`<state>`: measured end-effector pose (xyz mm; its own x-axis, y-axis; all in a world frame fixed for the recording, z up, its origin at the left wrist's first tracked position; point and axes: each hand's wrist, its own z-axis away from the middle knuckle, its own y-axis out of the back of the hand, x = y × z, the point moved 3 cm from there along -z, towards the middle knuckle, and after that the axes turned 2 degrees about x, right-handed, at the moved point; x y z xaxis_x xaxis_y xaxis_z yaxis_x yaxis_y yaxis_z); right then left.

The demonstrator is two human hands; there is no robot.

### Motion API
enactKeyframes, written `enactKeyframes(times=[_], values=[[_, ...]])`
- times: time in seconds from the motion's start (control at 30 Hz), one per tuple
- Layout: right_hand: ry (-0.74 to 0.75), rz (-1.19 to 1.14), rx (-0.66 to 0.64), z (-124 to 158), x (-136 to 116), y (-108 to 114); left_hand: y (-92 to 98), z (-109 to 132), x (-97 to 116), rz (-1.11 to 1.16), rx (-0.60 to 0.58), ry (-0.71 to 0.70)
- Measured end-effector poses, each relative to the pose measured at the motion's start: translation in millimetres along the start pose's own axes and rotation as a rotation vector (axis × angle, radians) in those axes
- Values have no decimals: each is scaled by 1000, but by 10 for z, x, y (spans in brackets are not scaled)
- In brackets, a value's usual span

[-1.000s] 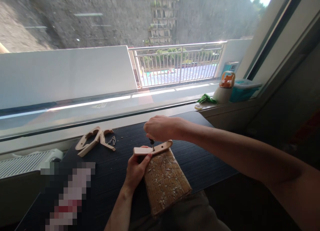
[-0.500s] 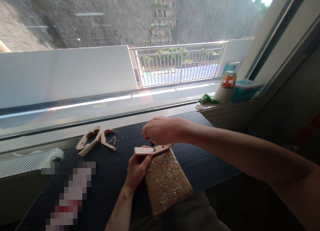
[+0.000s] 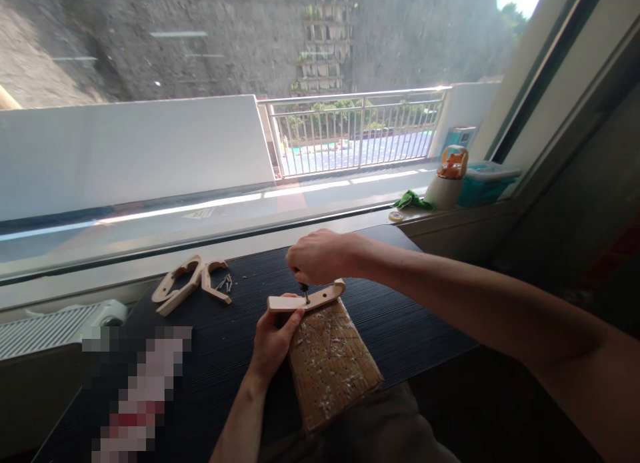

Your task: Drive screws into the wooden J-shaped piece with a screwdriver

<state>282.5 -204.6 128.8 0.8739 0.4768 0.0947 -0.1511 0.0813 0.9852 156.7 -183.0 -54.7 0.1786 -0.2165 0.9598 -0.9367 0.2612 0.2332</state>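
My left hand [image 3: 273, 339] is closed around the left end of a pale wooden hook [image 3: 320, 297], its thumb on the near edge. The hook lies across the far end of a worn wooden board [image 3: 335, 363] pitted with small holes. Above the hook, my right hand [image 3: 317, 257] is closed on a screwdriver-like tool [image 3: 305, 289] with a dark collar and thin shaft. Its tip points down at a hole in the hook; the handle is hidden in my fist. A second dark hole shows nearer the curved end.
More pale wooden pieces [image 3: 180, 283] and several screws [image 3: 227, 283] lie at the back left of the dark table [image 3: 410, 316]. A spray bottle [image 3: 445, 186], green cloth [image 3: 411, 199] and teal box [image 3: 487, 183] stand on the windowsill. A radiator [image 3: 60, 326] is at left.
My right hand has risen slightly and turned, showing more of the tool's dark collar and the hook's curved end. My left hand keeps its hold; the view has shifted a little.
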Motion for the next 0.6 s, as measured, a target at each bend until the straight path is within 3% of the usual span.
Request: enactKeyframes(times=[0.33,0.6], values=[[103,-15,9,-27,-20,-45,-3,-3,2,16,1,7],[33,0,28,-17,13,-68,-1,-3,-21,7,8,4]])
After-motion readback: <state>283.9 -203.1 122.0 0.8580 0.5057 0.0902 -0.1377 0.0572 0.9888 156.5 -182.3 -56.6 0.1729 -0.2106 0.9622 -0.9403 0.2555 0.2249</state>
